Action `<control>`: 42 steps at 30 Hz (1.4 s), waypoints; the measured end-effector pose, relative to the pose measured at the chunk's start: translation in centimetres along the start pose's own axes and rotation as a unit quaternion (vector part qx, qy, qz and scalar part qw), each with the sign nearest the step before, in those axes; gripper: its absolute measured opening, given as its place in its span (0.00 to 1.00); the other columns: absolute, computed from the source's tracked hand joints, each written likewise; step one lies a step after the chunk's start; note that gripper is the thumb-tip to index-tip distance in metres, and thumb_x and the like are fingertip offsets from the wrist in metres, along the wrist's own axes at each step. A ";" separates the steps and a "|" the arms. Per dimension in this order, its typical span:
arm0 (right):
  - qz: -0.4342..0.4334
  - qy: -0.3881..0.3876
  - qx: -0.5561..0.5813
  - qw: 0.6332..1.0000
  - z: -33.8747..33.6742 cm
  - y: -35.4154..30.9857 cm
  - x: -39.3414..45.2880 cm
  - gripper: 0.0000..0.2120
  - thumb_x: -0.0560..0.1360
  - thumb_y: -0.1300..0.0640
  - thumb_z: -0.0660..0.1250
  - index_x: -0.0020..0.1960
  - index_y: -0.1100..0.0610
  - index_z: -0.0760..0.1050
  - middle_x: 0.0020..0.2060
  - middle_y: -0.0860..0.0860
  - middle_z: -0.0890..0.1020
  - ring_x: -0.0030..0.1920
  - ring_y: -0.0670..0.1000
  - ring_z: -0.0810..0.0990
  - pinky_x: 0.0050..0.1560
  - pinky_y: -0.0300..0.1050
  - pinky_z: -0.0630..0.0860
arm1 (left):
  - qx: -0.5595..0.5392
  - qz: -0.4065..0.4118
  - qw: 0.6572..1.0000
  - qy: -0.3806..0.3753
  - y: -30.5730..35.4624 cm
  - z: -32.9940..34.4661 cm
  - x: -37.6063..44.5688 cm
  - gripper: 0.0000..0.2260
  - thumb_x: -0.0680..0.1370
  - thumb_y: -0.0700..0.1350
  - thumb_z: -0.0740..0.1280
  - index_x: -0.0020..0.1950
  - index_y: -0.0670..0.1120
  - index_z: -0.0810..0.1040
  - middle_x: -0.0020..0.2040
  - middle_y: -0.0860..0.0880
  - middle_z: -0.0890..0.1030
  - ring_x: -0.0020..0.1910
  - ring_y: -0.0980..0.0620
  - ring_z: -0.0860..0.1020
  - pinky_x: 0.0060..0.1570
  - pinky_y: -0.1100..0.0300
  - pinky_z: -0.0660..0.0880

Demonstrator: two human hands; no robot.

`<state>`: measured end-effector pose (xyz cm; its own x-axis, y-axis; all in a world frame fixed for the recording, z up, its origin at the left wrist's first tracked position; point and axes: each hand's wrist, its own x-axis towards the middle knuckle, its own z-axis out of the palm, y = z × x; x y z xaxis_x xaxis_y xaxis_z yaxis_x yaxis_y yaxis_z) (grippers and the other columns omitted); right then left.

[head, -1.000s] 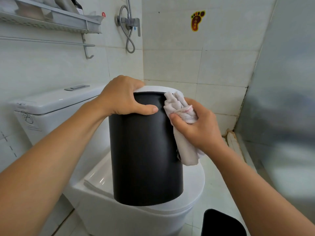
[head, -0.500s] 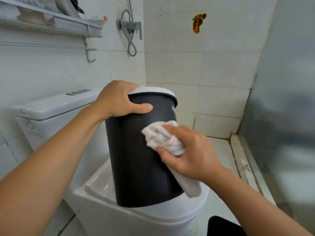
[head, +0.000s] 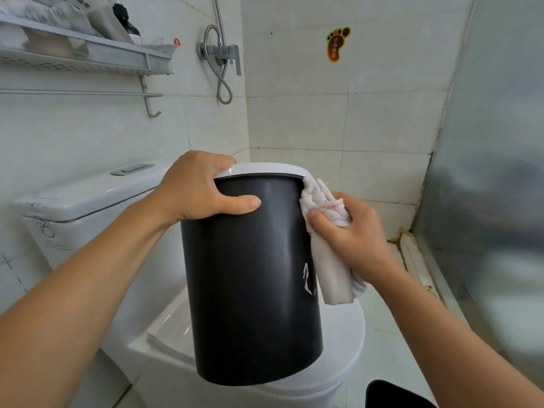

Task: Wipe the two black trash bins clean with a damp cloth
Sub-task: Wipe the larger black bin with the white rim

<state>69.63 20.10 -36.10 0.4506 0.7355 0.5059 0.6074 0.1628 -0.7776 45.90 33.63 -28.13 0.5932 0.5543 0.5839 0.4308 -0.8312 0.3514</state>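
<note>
A black round trash bin (head: pixel 250 287) with a white lid rim stands on the closed toilet lid (head: pixel 343 348). My left hand (head: pixel 197 187) grips the bin's upper left edge, thumb across the front. My right hand (head: pixel 351 234) holds a crumpled white cloth (head: pixel 326 231) pressed against the bin's upper right side, just under the rim; the cloth's tail hangs down along the bin. A second black bin (head: pixel 394 396) shows only its top corner at the bottom right on the floor.
The white toilet tank (head: pixel 85 195) stands left of the bin. A wall shelf (head: pixel 88 54) with bottles and a towel bar hang above it. A shower valve and hose (head: pixel 220 57) are on the back wall. A frosted glass partition (head: pixel 494 172) closes the right side.
My right hand has swept the cloth from the bin's middle front up to its upper right side under the rim. My left hand has kept its grip on the top.
</note>
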 end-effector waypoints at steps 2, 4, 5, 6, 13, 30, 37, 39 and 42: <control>-0.011 0.005 -0.002 1.000 0.2 -0.5 -0.4 0.09 0.74 0.44 0.73 0.47 0.47 0.79 0.38 0.44 0.84 0.41 0.48 0.83 0.46 0.58 0.82 | 0.006 -0.003 1.000 0.004 0.1 0.1 0.4 0.19 0.59 0.69 0.72 0.29 0.57 0.72 0.27 0.56 0.70 0.29 0.54 0.67 0.35 0.55 0.64; -0.081 -0.013 -0.010 0.997 0.8 -1.8 -1.5 0.10 0.73 0.43 0.74 0.53 0.43 0.80 0.42 0.41 0.85 0.43 0.45 0.83 0.46 0.53 0.81 | 0.018 0.002 1.000 0.012 0.3 0.4 0.6 0.24 0.59 0.70 0.71 0.30 0.50 0.69 0.28 0.53 0.69 0.31 0.51 0.68 0.36 0.53 0.65; -0.127 -0.028 -0.021 0.991 1.2 -2.5 -2.1 0.13 0.73 0.42 0.73 0.56 0.41 0.80 0.44 0.40 0.85 0.45 0.45 0.84 0.45 0.51 0.81 | 0.025 0.012 1.000 0.016 0.4 0.4 0.7 0.26 0.60 0.70 0.70 0.31 0.48 0.67 0.28 0.53 0.68 0.31 0.50 0.67 0.35 0.53 0.64; -0.163 -0.041 -0.036 0.985 1.4 -3.0 -2.5 0.16 0.73 0.42 0.73 0.59 0.41 0.80 0.45 0.40 0.85 0.46 0.45 0.84 0.45 0.49 0.80 | 0.027 0.020 0.999 0.017 0.4 0.5 0.6 0.27 0.60 0.69 0.70 0.31 0.47 0.65 0.28 0.53 0.66 0.30 0.50 0.65 0.35 0.53 0.63; -0.001 0.017 0.011 1.000 0.8 -0.4 0.2 0.10 0.74 0.45 0.73 0.45 0.51 0.78 0.37 0.48 0.83 0.40 0.51 0.82 0.45 0.58 0.81 | -0.008 -0.015 1.000 0.003 0.5 -0.1 0.1 0.22 0.59 0.68 0.74 0.33 0.50 0.76 0.33 0.49 0.79 0.38 0.43 0.79 0.41 0.44 0.76; -0.037 -0.012 0.018 0.999 2.1 -1.6 -1.6 0.06 0.74 0.44 0.74 0.48 0.41 0.79 0.38 0.41 0.84 0.41 0.44 0.83 0.46 0.52 0.81 | 0.242 0.041 0.969 0.036 2.8 0.5 1.5 0.14 0.74 0.64 0.64 0.46 0.53 0.74 0.36 0.54 0.77 0.42 0.45 0.76 0.40 0.53 0.67; -0.121 -0.034 -0.071 0.990 2.6 -1.1 -2.8 0.20 0.72 0.36 0.69 0.62 0.38 0.77 0.46 0.41 0.84 0.46 0.45 0.82 0.46 0.52 0.80 | 0.270 0.029 0.961 0.054 1.2 1.8 2.1 0.26 0.70 0.74 0.62 0.38 0.51 0.64 0.33 0.53 0.74 0.37 0.43 0.73 0.41 0.53 0.64; -0.172 -0.045 -0.101 0.979 3.1 -0.7 -3.7 0.22 0.71 0.35 0.68 0.63 0.40 0.77 0.46 0.41 0.82 0.44 0.47 0.81 0.42 0.52 0.80 | 0.255 0.011 0.966 0.036 0.6 1.4 2.1 0.28 0.68 0.75 0.66 0.39 0.51 0.64 0.34 0.54 0.74 0.38 0.44 0.74 0.42 0.52 0.66; -0.257 -0.063 -0.122 0.957 3.7 -0.5 -5.8 0.23 0.71 0.37 0.69 0.65 0.42 0.77 0.46 0.41 0.80 0.40 0.49 0.80 0.36 0.49 0.78 | 0.224 -0.016 0.974 0.018 -0.1 0.5 1.8 0.32 0.62 0.77 0.68 0.39 0.50 0.64 0.32 0.53 0.73 0.36 0.49 0.73 0.41 0.51 0.66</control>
<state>64.30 18.21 -40.00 -0.0216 0.6763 0.7363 0.8693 0.3764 -0.3203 47.27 34.73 -27.45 0.5534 0.5715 0.6058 0.7074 -0.7066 0.0204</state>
